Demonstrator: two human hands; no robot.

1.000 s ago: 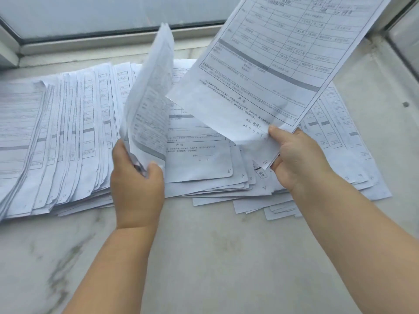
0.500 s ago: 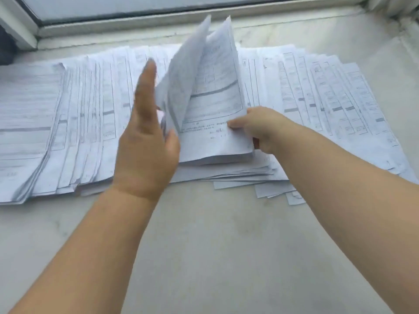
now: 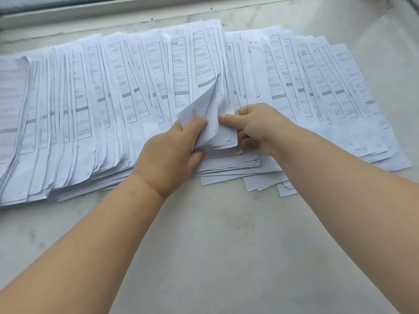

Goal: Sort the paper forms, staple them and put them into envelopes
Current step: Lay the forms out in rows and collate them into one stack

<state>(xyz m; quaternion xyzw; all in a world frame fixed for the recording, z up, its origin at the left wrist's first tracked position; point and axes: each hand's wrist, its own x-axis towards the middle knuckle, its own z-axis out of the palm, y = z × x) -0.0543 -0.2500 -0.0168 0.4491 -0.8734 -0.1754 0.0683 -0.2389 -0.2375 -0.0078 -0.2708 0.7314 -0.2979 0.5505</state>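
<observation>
A wide fan of printed paper forms [image 3: 127,105] lies overlapping across the pale stone surface [image 3: 215,234], from the left edge to the right. At the middle of the fan, my left hand [image 3: 172,150] grips the lifted lower corners of a few sheets [image 3: 210,105], fingers curled under them. My right hand [image 3: 256,125] pinches the lower corner of the same sheets from the right, thumb on top. The lifted sheets bend up and back over the pile. No stapler or envelope is in view.
A window frame [image 3: 79,10] runs along the far edge behind the papers. The stone surface stretches bare between the papers and me, crossed by both forearms. A raised ledge shows at the far right corner [image 3: 408,5].
The sheet my right hand held high a second ago has come down into the fan. Both hands have dropped to the pile's front edge and now hold its lifted corners.
</observation>
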